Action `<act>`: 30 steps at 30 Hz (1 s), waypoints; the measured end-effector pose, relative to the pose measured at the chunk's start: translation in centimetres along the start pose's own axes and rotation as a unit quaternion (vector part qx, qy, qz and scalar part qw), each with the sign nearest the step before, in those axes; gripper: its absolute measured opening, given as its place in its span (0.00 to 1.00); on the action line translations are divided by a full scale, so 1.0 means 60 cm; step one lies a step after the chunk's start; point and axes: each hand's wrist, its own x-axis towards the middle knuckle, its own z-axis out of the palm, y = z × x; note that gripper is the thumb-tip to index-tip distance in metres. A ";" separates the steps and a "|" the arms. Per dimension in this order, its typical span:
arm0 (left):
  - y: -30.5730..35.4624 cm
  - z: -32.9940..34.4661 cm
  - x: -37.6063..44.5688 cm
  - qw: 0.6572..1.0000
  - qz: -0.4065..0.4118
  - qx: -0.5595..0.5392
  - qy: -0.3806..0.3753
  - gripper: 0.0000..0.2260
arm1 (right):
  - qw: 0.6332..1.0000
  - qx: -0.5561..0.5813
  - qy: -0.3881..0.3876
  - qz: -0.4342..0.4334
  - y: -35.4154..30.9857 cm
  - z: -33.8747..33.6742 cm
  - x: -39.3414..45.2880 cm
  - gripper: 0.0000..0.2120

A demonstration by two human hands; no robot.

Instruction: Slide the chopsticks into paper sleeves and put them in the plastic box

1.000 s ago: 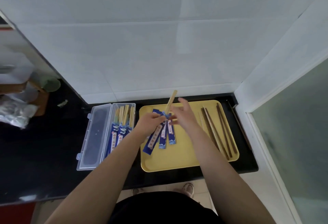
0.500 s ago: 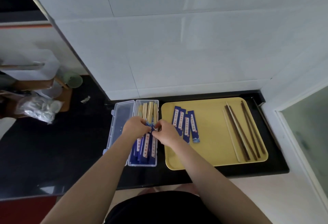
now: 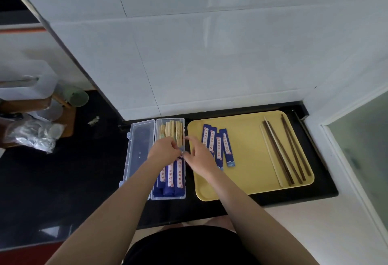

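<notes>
The left hand (image 3: 165, 149) is hovering over the middle of the clear plastic box (image 3: 156, 197), fingers curled down onto the sleeved chopsticks (image 3: 170, 175) lying in it; whether it is pinching one cannot be told. The right hand (image 3: 198, 156) is reaching in from the right, blurred, fingers spread and just meeting the left fingertips. Beyond the hands, bare bamboo ends (image 3: 171, 129) are sticking out of the sleeves. To their left, the hinged lid (image 3: 137, 149) is lying open. To their right, a yellow tray (image 3: 252, 180) is holding loose blue paper sleeves (image 3: 227, 149) and, farther right, dark wooden chopsticks (image 3: 281, 155).
</notes>
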 end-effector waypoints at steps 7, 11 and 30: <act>0.082 0.040 -0.004 0.995 0.058 -0.077 0.028 0.01 | 0.961 -0.090 0.129 0.228 0.093 -0.058 0.017 0.26; 0.118 0.079 0.006 0.994 0.054 -0.089 -0.040 0.09 | 0.950 -0.137 0.069 0.273 0.127 -0.050 0.030 0.32; 0.187 0.199 0.013 0.991 -0.079 -0.006 -0.108 0.23 | 0.977 -0.120 -0.020 0.172 0.214 -0.108 0.001 0.17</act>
